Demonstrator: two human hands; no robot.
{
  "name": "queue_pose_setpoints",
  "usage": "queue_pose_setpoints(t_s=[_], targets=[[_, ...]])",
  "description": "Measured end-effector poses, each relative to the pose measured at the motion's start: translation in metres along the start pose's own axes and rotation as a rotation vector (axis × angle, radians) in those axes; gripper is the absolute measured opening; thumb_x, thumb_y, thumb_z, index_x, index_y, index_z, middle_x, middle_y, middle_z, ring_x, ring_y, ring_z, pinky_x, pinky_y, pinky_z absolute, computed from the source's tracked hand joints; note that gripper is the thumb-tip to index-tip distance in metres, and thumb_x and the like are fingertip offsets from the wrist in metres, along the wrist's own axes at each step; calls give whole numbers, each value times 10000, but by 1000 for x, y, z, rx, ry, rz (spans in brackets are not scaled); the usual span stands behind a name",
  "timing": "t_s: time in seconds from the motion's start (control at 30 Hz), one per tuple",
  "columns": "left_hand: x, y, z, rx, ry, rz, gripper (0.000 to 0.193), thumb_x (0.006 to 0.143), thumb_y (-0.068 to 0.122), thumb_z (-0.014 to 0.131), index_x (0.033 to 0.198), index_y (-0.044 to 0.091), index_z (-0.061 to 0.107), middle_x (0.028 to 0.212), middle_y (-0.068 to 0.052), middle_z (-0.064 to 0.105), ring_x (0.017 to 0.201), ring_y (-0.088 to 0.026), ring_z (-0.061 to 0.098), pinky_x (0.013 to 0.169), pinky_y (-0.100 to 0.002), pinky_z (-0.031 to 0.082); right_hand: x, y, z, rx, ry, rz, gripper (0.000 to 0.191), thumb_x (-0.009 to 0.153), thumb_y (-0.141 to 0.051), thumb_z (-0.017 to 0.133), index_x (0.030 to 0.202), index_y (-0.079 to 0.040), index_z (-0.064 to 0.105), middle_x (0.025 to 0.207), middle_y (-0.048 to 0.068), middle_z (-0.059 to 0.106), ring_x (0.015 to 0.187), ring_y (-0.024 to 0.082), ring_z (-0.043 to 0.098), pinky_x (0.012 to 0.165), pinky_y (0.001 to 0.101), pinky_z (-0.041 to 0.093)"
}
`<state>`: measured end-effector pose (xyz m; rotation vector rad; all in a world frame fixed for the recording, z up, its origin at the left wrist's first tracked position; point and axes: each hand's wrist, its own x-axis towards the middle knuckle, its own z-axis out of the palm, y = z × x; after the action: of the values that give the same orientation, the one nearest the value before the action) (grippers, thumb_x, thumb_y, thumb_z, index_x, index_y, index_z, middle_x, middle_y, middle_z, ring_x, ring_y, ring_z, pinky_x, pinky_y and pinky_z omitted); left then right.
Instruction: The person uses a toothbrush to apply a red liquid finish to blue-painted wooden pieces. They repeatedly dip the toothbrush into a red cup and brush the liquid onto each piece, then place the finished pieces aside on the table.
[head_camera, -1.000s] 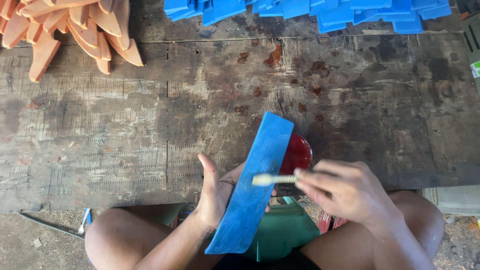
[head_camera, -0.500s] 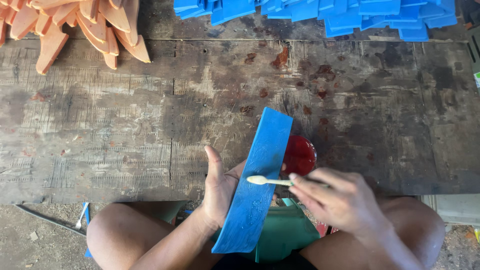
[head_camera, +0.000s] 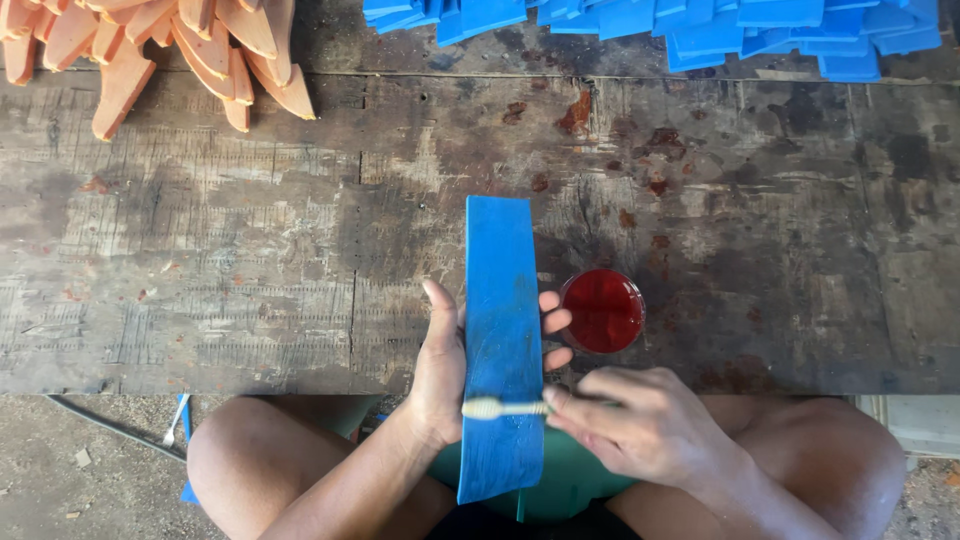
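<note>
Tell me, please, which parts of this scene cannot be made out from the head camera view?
- Left hand: its palm, hidden behind the blue strip.
- Toothbrush: its handle, hidden inside the right hand.
- Orange pieces and blue pile: cut off by the top edge.

A worn, stained wooden workbench is spreading across the view, with reddish blotches showing on its far right part. A heap of orange wedge-shaped pieces is lying at its far left corner, and a pile of blue flat pieces is lying along its far edge. Below the bench, a dusty floor is showing, with a dark rod lying on it.
</note>
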<state>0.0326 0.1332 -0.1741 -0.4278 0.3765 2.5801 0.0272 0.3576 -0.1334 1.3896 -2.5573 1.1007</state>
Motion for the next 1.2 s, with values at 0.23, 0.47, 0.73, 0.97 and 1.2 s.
queue_pose_setpoints(t_s=[0.23,0.47,0.73,0.97,1.2], targets=[[-2,14,-14,-31,-143,-34,1147,788,949,293,1492,63,484,1336,-204,633,1119,-404,691,862,-514,636,-26,31,-38,149,-117,156,213,803,-171,850,1007,-127,810,690,-16,711,533,85,659,435,269,496],[-5,20,-6,-142,-284,-29,1234,732,1003,277,1466,34,488,1346,-230,617,1127,-414,674,877,-532,623,-31,24,19,875,-51,810,369,828,-178,772,1140,18,760,714,-30,691,556,58,589,493,261,502],[-7,27,2,117,87,337,1141,808,920,292,1457,-2,472,1293,-191,623,1196,-348,620,991,-555,543,-27,0,50,971,-196,856,435,897,-287,781,1197,29,796,614,-76,540,572,20,446,524,215,363],[-40,45,15,1081,349,243,958,781,516,764,1465,-32,377,1265,-177,690,1148,-226,687,966,-392,582,0,-11,51,583,54,733,271,881,-145,812,1076,30,743,726,-32,580,611,32,488,519,231,424],[-77,68,4,1464,587,168,980,629,326,968,1396,-27,470,1173,-161,705,1102,-207,697,955,-358,556,24,-32,86,628,-107,459,478,817,-258,896,1206,-15,762,893,1,650,613,61,488,519,251,408]])
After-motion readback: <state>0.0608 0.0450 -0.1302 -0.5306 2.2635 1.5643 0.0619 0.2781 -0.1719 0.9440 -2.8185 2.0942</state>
